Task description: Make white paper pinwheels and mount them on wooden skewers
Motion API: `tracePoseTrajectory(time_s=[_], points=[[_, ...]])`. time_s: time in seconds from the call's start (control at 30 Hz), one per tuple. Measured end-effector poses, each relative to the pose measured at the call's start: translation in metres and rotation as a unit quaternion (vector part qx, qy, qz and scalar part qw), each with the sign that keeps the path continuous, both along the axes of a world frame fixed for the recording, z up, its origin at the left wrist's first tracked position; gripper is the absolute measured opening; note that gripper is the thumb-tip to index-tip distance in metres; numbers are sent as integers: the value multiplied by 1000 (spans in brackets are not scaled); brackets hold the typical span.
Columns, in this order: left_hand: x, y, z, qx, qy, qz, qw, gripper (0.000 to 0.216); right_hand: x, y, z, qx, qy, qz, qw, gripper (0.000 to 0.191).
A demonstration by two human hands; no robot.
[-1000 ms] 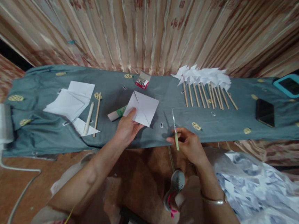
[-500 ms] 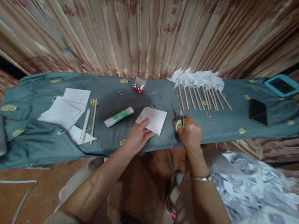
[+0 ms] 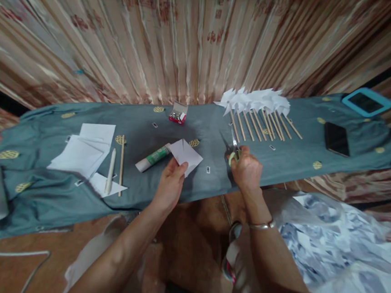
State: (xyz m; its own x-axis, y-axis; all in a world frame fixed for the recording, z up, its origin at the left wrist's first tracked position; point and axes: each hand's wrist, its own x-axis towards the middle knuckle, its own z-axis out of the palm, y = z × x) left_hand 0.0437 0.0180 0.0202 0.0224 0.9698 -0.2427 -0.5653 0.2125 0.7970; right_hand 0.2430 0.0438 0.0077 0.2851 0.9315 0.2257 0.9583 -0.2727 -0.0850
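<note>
Between the thumb and fingers of my left hand (image 3: 172, 181) is a white paper square (image 3: 187, 156), raised a little off the cloth, with a slit running in from its top corner. Its left corner overlaps the end of a green and white glue stick (image 3: 154, 156). My right hand (image 3: 246, 167) grips scissors (image 3: 235, 151) by their pale green handles, blades pointing away from me. Beyond the scissors lies a row of white paper pinwheels (image 3: 254, 101) on wooden sticks. A small red box of metal pins (image 3: 177, 114) sits open behind the glue stick.
White paper sheets (image 3: 81, 152), a white pencil-like stick (image 3: 110, 171) and a wooden stick (image 3: 121, 165) lie left. At right are a black phone (image 3: 336, 138) and a blue-framed tablet (image 3: 367, 102). A plastic bag of paper scraps (image 3: 337, 250) stands below the table's edge.
My left hand has moved left and turned the paper square, so its slit corner now points away from me. The scissors stay in my right hand, nearly in place.
</note>
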Motion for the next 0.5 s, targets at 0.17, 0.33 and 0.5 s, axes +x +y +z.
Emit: tracePoseTrajectory(time_s=[0.17,0.33,0.5], points=[[-15,-2,-3,6,40,34,999,53,-1,-2,3,-4,-2,4,1000,37],[-21,-10,3,-69,-8,50,996,74,-3,-7,10,-32,9,9,999,40],[-23,-20,6,-129,-43,12,991,69,-2,-16,17,-61,8,18,998,40]])
